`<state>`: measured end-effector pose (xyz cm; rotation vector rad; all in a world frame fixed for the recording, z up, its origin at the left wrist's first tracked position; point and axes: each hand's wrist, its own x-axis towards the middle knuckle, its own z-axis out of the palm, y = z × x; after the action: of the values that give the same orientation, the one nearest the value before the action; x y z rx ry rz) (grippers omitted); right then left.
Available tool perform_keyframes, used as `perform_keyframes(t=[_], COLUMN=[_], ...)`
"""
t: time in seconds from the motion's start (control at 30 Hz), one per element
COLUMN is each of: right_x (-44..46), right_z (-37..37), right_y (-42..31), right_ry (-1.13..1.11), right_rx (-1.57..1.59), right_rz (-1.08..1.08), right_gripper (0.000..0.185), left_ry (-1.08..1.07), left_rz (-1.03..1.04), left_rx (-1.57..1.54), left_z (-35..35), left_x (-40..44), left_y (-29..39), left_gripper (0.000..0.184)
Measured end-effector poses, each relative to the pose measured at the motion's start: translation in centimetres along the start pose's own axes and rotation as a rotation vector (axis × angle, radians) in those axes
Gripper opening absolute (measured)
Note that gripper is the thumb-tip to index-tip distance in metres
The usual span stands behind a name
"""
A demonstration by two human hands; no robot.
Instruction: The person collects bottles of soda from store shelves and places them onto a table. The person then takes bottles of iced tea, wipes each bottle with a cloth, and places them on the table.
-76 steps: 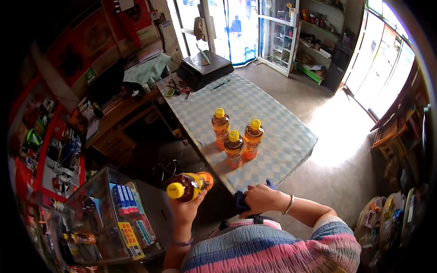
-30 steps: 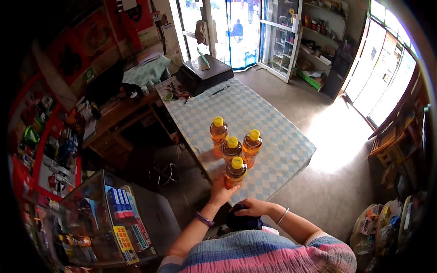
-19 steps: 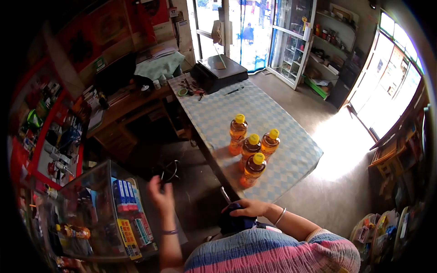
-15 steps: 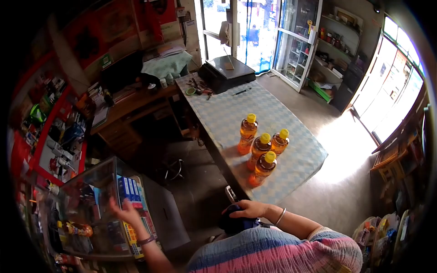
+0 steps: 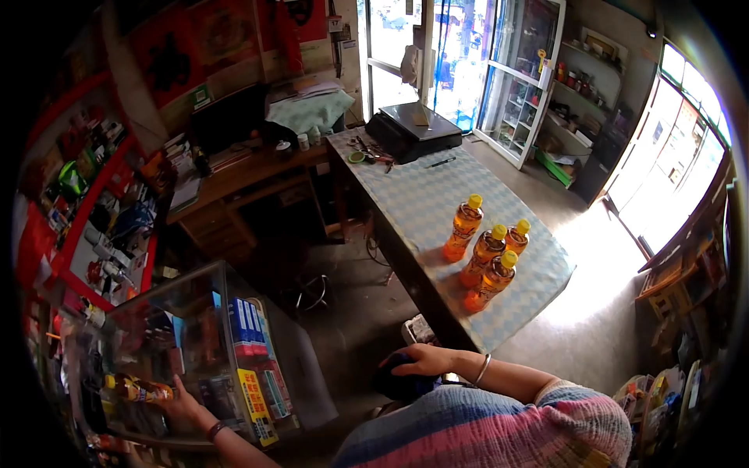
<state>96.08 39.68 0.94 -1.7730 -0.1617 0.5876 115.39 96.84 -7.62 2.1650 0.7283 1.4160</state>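
Note:
My left hand (image 5: 182,404) is at the base end of a bottle of amber drink (image 5: 140,388) with a yellow cap. The bottle lies on its side at the glass display case (image 5: 222,331); the thumb is up beside its base, and the other fingers are partly hidden. My right hand (image 5: 421,361) curls over a dark, rounded thing (image 5: 398,381) close to my body, its kind unclear. Several matching drink bottles (image 5: 488,282) stand upright in a group on the checked tablecloth (image 5: 406,195).
A flat black scale (image 5: 421,125), a pen (image 5: 441,163) and scissors (image 5: 360,155) sit at the table's far end. A wooden desk (image 5: 214,222) is on the left, beside red-framed shelves (image 5: 78,226). Glass doors (image 5: 511,93) stand at the back.
My left hand has come down and left to the lying bottle, its fingers no longer spread in the air. My right hand stays on the dark thing. The view has turned slightly left.

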Motion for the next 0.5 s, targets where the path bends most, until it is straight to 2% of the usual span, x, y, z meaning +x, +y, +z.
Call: perform_keyframes(t=[0.03,0.13,0.23,0.33,0.43,0.5], right_x=[0.3,0.9,1.1,0.9,0.9,0.8], right_z=[0.2,0.7,0.9,1.1,1.1,1.1], right_y=[-0.1,0.0,-0.2,-0.5,-0.1,-0.3], right_ry=[0.003,0.014,0.025,0.044,0.060,0.067], right_rx=[-0.015,-0.053,-0.063,-0.054,-0.032,-0.023], right_rz=[-0.007,-0.021,-0.034,-0.036,-0.001,0.024], right_gripper=[0.035,0.035,0.035,0.035,0.036,0.037], left_ry=[-0.002,0.021,-0.007,0.152,0.105,0.083], left_rz=[0.027,-0.098,-0.241,-0.205,-0.118,-0.173], left_rx=[-0.041,0.286,0.288,0.353,0.138,-0.096], left_z=[1.0,2.3,1.2,3.1,4.6,6.0], left_x=[0.3,0.6,1.6,3.4,5.4,6.3], left_y=[-0.9,-2.5,-0.9,-4.4,-7.7,-10.2], left_gripper=[0.102,0.102,0.099,0.095,0.083,0.074])
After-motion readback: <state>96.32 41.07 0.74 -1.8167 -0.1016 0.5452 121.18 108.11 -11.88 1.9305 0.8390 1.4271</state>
